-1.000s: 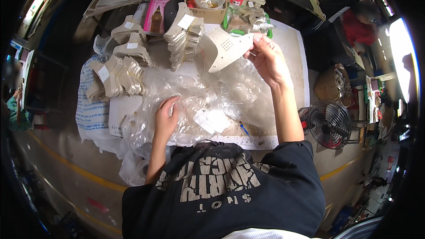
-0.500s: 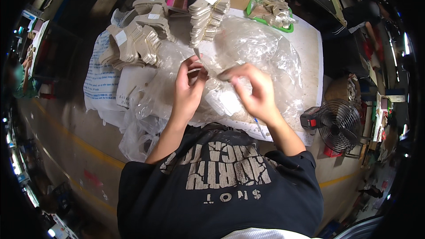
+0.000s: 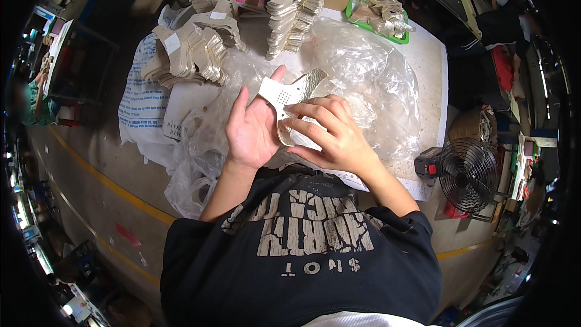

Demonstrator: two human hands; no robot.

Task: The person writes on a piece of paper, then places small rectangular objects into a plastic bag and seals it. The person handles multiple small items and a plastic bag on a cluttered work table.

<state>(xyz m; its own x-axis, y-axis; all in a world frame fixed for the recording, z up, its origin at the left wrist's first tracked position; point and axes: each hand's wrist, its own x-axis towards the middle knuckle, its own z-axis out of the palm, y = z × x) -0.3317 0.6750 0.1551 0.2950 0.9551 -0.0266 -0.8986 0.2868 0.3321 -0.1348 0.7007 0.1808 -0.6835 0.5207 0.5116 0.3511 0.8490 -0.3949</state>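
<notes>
Head view: the left hand [image 3: 253, 130] lies palm-up under a pale, perforated, flat shoe-upper piece [image 3: 289, 98], thumb against it. The right hand [image 3: 331, 134] pinches its lower edge with curled fingers, above crinkled clear plastic bags [image 3: 369, 79] near the white table's [image 3: 433, 66] near edge.

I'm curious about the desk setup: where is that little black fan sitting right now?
In the head view, the black fan stands at the person's right, just off the table's right edge, beside a small red-and-black box and past the right hand.
</notes>
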